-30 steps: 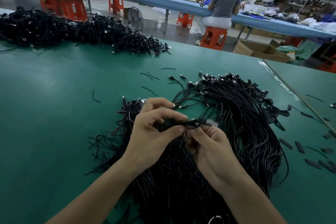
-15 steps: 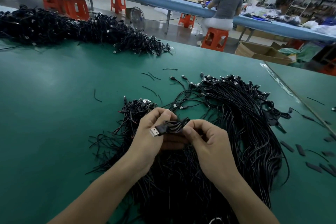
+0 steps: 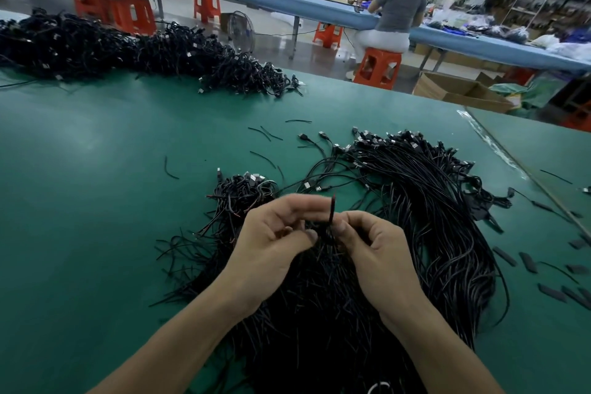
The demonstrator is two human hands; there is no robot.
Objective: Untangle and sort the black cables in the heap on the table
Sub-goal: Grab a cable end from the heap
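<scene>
Shifted since half a second ago: the silver-tipped plug that jutted beside the left thumb is out of sight, and one cable [image 3: 331,210] now stands upright between the two thumbs. Left hand [image 3: 271,246], grip pinching that cable between thumb and fingers; right hand [image 3: 380,256], grip pinching the same cable from the other side; both are held above the heap [image 3: 431,208], which sprawls over the green surface [image 3: 96,201] from 6 o'clock round to 2 o'clock. Second pile [image 3: 96,45] of black cables at 10 o'clock along the far edge; loose black strips [image 3: 527,262] at 3 o'clock.
</scene>
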